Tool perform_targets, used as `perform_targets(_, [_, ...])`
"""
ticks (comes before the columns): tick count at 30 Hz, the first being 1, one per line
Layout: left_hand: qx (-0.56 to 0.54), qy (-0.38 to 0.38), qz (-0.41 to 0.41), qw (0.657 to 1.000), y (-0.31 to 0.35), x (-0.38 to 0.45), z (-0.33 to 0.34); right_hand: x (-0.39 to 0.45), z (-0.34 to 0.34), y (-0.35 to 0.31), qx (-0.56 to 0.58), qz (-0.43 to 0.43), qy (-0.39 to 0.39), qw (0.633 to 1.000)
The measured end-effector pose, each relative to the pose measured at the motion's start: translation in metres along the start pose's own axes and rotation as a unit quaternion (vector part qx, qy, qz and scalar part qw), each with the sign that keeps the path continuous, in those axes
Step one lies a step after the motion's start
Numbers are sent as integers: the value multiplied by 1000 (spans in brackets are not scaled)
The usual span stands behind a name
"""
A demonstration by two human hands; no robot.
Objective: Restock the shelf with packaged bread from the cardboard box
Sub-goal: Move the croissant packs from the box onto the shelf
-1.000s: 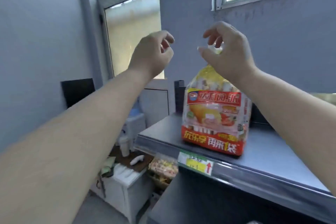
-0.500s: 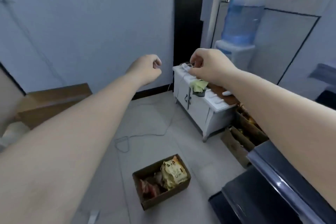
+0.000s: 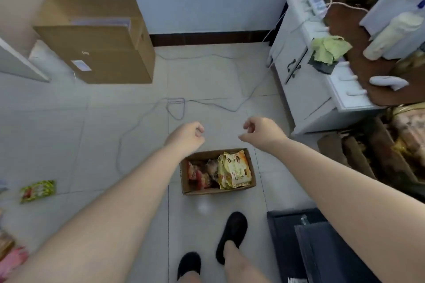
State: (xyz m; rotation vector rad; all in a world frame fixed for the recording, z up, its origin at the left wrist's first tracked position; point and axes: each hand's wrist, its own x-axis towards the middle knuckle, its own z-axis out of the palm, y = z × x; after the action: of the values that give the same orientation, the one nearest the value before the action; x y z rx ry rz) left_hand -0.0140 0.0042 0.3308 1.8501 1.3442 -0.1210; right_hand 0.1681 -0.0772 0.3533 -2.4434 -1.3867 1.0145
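Observation:
A small open cardboard box sits on the tiled floor in front of my feet. Inside it lie a yellow bread package on the right and red packages on the left. My left hand hovers above the box's far left corner, fingers loosely curled, holding nothing. My right hand hovers above and beyond the box's far right corner, fingers apart and empty. The dark shelf's edge shows at the lower right.
A large closed cardboard box stands at the back left wall. A white cabinet with a green cloth stands at the right. Cables trail across the floor. A green snack packet lies at the left. Crates of goods sit right.
My view has swung from the shelf, where a bread bag stands, down to the floor. Both empty hands have lowered toward the small box.

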Motion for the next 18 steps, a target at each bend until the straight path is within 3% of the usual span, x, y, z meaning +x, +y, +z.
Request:
perform_targets(5, [-55, -47, -102, 992, -49, 81, 86, 99, 79, 65, -8, 67, -115, 991])
perform_targets(10, [-95, -118, -133, 979, -95, 153, 194, 182, 183, 125, -15, 116, -168, 979])
perform_targets(18, [-199, -179, -211, 940, -173, 260, 366, 281, 340, 232, -12, 172, -153, 973])
